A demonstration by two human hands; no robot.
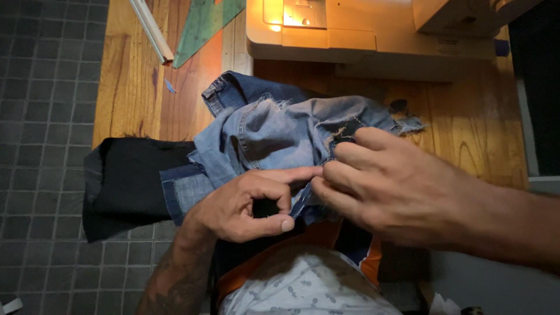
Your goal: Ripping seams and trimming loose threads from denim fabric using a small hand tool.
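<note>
Denim handling: the bunched blue denim garment (280,131) looked soft and floppy yet fairly thick, likely light enough for two hands; it should fold rather than slip, and the frayed parts could ravel if tugged.
Where to grip: judged best at the stitched seams and hems, which seemed firmer than the ragged hole edge.
Denim place: it lay heaped on the wooden table (134,87), just in front of the sewing machine (361,35), spilling toward the person's lap.
Denim look: faded light blue with darker folds, a frayed tear near its right side.
Left hand (239,207): fingers curled narrow, index tip pinching the cloth's near edge.
Right hand (391,186): fingers bent close, pinching denim beside the tear, touching the left fingertips.
Nearby: black fabric (128,181) left of the denim; green triangle ruler (204,26) left of the machine.
</note>
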